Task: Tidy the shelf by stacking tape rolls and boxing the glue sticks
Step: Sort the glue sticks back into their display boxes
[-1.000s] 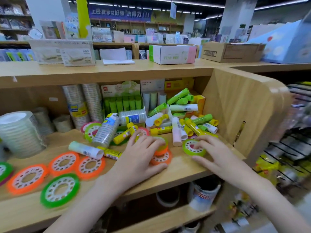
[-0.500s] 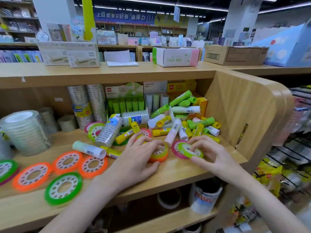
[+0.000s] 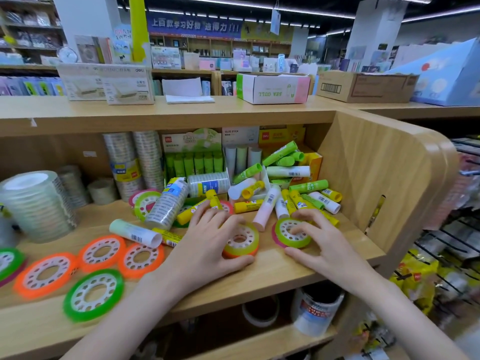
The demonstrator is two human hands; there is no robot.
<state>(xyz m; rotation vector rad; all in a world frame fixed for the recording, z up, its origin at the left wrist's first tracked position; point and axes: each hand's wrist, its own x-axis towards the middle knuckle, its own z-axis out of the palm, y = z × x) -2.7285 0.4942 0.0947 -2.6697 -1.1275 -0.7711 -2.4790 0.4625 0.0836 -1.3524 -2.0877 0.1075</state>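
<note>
On shelf front: left hand grip curled round two-roll stack; right hand grip pinching green roll, just right of stack, flat.

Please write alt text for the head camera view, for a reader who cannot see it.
On a wooden shop shelf, the left hand grips a short stack of orange and yellow tape rolls while the right hand holds a green tape roll; loose glue sticks lie behind.
</note>
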